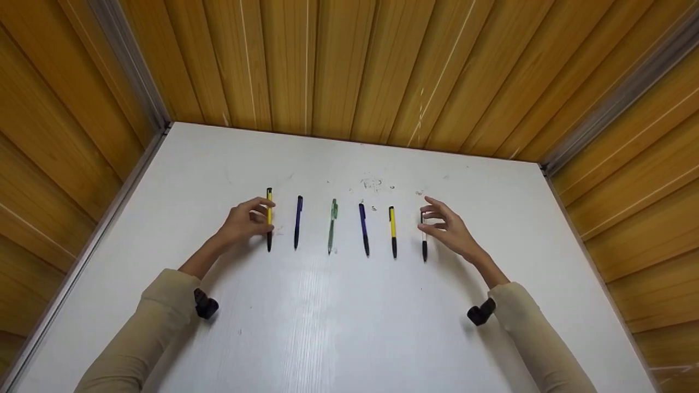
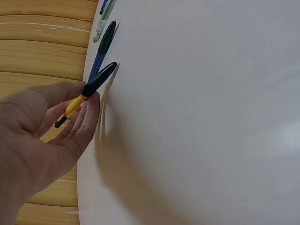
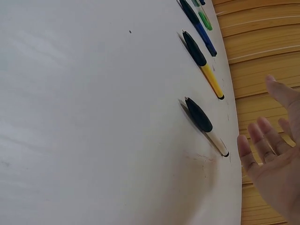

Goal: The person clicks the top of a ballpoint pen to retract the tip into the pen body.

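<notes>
At the left end of a row of pens, my left hand (image 1: 248, 219) pinches a yellow pen with a black grip (image 1: 269, 213) between thumb and fingers. The left wrist view shows this yellow pen (image 2: 97, 83) with its black tip end pointing away from the palm. Over at the row's right end, my right hand (image 1: 449, 226) hovers by a white pen with a black grip (image 1: 425, 250), partly covering it in the head view. In the right wrist view the fingers of that hand (image 3: 276, 154) are spread, apart from the white pen (image 3: 201, 119).
Between the hands lie a dark blue pen (image 1: 298, 221), a green clear pen (image 1: 332, 224), another dark blue pen (image 1: 364, 229) and a second yellow pen (image 1: 392, 232). They rest on a white table (image 1: 327, 327) with dark smudges. Wood-look walls (image 1: 338, 65) enclose its back and sides.
</notes>
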`<state>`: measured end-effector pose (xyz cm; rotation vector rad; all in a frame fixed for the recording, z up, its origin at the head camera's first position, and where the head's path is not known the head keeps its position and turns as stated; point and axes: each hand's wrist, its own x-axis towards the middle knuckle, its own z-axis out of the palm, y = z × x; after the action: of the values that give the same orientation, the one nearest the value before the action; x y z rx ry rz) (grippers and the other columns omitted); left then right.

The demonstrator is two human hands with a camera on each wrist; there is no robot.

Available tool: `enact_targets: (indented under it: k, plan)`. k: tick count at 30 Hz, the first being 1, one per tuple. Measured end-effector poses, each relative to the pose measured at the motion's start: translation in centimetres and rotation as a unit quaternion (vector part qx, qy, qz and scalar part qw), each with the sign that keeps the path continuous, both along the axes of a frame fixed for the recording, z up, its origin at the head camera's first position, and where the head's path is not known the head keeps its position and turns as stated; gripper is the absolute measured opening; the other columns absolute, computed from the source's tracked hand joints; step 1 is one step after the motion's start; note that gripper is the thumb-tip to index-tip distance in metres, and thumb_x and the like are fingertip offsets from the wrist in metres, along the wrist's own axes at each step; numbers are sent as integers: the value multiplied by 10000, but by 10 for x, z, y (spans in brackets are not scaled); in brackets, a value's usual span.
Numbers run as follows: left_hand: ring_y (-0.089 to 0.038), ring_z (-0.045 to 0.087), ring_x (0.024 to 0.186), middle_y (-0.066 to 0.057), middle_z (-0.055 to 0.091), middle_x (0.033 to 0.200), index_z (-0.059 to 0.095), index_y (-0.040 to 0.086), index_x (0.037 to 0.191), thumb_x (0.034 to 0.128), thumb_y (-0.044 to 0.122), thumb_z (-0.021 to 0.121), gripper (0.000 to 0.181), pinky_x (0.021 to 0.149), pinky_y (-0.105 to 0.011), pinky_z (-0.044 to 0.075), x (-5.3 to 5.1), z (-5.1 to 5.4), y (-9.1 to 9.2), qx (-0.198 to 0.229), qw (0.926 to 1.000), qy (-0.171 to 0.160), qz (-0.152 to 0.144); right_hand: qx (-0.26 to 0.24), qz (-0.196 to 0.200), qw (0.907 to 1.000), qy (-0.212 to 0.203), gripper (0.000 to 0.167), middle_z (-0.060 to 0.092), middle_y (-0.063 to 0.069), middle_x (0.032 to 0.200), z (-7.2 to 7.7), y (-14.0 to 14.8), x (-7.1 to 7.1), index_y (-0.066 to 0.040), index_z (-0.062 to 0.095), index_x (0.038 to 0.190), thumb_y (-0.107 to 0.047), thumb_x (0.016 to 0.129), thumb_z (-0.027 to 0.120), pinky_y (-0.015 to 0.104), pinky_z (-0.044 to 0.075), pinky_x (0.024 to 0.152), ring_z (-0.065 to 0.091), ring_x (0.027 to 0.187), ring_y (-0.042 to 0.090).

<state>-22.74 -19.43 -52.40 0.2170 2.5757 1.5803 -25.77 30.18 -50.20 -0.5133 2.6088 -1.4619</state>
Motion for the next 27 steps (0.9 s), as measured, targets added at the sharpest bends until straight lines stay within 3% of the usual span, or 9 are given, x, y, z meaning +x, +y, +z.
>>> enact_targets:
  k: [6,20,27]
  plan:
    - [-334,664,1014,-251,659,1118,637,-55,1227,829,-39,784,425,785,-245,519,-4,-2,1,-249,9996,95,123,-11,-9,10000,10,704,547,246,1433,-9,6,-4,-97,370,1571,-153,963,721,569,459,1099,559,1307,400]
    - [-170,614,819,-208,696,1041,676,-53,1214,845,2,780,387,653,-188,493,-7,2,3,-584,9968,-390,376,-159,108,9998,-100,695,542,244,1437,-11,0,-3,-65,359,1570,-133,972,705,518,472,1083,551,1295,401]
    - [-163,627,805,-210,698,1026,676,-58,1196,849,-10,773,364,640,-183,508,-6,2,2,-600,9970,-341,344,-93,59,9999,-93,703,529,250,1446,-12,0,-1,-76,364,1571,-180,971,715,376,500,1056,553,1296,406]
